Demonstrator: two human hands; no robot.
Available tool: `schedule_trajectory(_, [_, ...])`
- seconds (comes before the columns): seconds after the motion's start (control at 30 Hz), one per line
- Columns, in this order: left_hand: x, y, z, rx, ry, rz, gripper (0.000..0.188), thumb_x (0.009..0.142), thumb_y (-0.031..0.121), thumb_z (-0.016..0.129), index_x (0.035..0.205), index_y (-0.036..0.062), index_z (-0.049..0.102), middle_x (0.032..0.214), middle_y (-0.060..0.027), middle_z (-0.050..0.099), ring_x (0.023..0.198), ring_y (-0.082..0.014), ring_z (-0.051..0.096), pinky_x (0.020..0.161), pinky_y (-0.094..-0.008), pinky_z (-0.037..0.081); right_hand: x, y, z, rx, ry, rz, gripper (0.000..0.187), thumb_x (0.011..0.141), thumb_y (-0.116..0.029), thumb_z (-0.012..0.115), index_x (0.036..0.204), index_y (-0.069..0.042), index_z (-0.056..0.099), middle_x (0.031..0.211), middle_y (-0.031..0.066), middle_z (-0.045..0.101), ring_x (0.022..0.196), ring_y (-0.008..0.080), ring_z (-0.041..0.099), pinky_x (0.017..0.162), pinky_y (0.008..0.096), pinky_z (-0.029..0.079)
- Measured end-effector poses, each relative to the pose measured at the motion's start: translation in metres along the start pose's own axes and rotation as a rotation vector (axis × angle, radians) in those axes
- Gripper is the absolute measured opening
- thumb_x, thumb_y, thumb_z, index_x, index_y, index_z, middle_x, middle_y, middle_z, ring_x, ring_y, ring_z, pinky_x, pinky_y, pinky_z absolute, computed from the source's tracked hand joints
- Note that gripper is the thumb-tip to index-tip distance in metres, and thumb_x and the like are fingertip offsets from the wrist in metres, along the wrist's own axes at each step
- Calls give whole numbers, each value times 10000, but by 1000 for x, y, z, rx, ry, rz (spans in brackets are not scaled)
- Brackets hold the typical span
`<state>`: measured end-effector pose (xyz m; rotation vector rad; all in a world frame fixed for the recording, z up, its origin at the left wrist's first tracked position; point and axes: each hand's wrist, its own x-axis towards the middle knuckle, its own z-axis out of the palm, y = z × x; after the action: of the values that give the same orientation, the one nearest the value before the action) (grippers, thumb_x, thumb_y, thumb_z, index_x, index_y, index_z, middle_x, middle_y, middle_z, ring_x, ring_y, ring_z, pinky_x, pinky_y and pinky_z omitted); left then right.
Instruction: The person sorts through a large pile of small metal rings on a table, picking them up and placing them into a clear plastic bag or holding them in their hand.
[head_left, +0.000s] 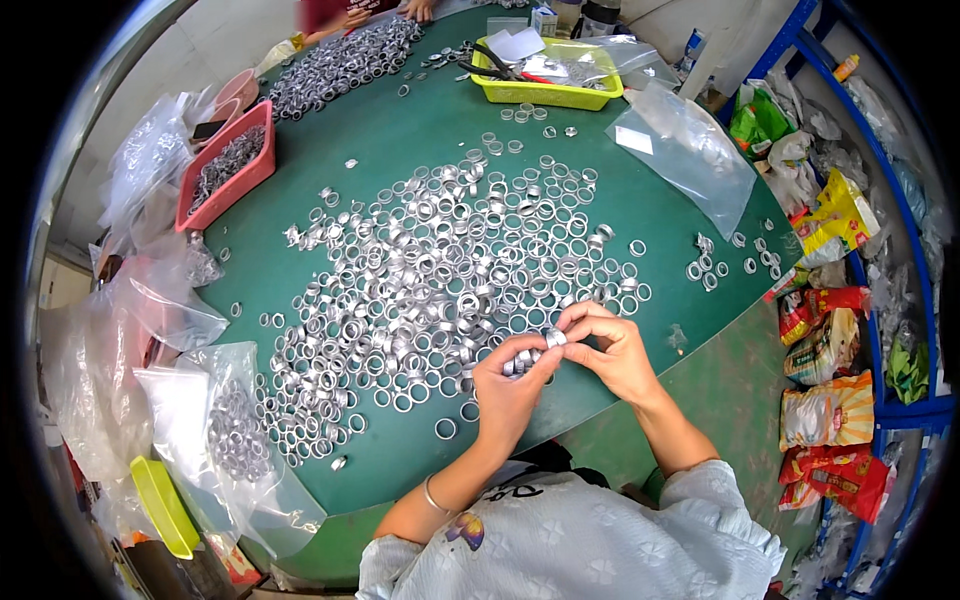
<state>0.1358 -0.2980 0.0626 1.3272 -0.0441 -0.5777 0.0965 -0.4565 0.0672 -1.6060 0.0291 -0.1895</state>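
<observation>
Both my hands meet over the near edge of a green table. My left hand (510, 385) is closed around a short row of silver metal rings (521, 362), which shows between its thumb and fingers. At the end of that row, my right hand (612, 352) pinches one more metal ring (555, 338) between thumb and fingertips. Just beyond my hands a wide pile of loose metal rings (430, 270) covers the middle of the table, some lying flat and others on edge. One single ring (446, 429) lies beside my left wrist.
A red basket (226, 166) of small metal parts stands at the left, a yellow-green basket (545, 94) with pliers at the back. Clear plastic bags (690, 150) lie right and left. Another person's hand (418, 10) is near a far ring heap (345, 68). Blue shelving (880, 150) stands right.
</observation>
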Motion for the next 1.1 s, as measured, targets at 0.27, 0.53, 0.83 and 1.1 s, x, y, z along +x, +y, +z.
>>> schedule_trajectory(0.27, [8,17,-18,-221,-230,-389,218,849,154,657,1029,35,630,853,-56,657,708,-114,633,394,-166,344,-4,-5,5,-203,41,-157,88,732,-40,713,798,-24,656,961,58,583,891,172,524,797,296,415])
schedule_trajectory(0.53, [16,9,-33,-488,-437,-539,133,861,115,627,980,55,633,881,-69,644,747,-139,624,411,-169,353,-8,-11,3,-288,-14,-251,101,717,-38,733,788,-24,662,946,66,551,860,167,492,783,298,401])
schedule_trajectory(0.83, [-6,14,-17,-464,-388,-294,86,838,82,654,905,29,664,1027,-65,576,742,-114,613,420,-167,339,-20,-20,21,193,105,-163,131,712,16,709,816,-15,637,876,50,517,805,182,514,718,321,448])
schedule_trajectory(1.1, [-5,3,-23,-106,-343,-190,128,835,92,662,935,11,665,1010,-61,580,741,-113,618,422,-181,364,-23,-41,0,-531,-117,-241,139,707,8,698,828,-7,631,896,82,565,854,214,558,742,319,460])
